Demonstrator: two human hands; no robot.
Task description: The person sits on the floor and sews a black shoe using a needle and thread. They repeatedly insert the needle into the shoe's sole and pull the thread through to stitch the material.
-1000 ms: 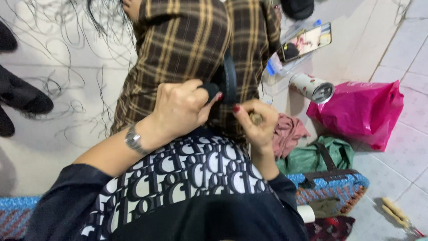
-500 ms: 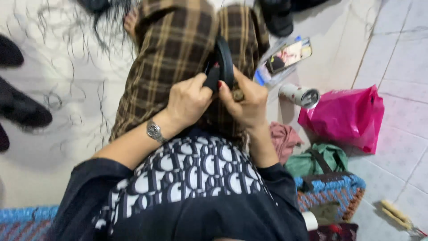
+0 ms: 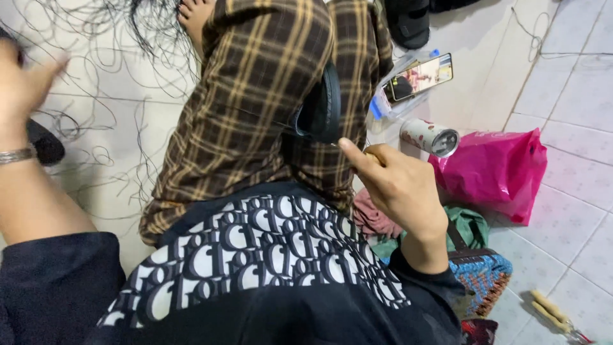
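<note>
Fingers (image 3: 367,160) of right hand (image 3: 402,191) pinched a small tan piece beside black band (image 3: 325,105), likely to steady it; left hand (image 3: 22,83) open, blurred

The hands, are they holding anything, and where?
Right hand pinches a small tan thing in its fingers, beside the black strap. Left hand is raised, holding nothing.

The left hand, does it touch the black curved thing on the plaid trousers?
Apart. The head view shows the left hand raised far at the left edge, with plaid trousers between it and the black curved thing.

Lit phone screen (image 3: 421,77) top right; pink plastic bag (image 3: 495,171) below.
</note>
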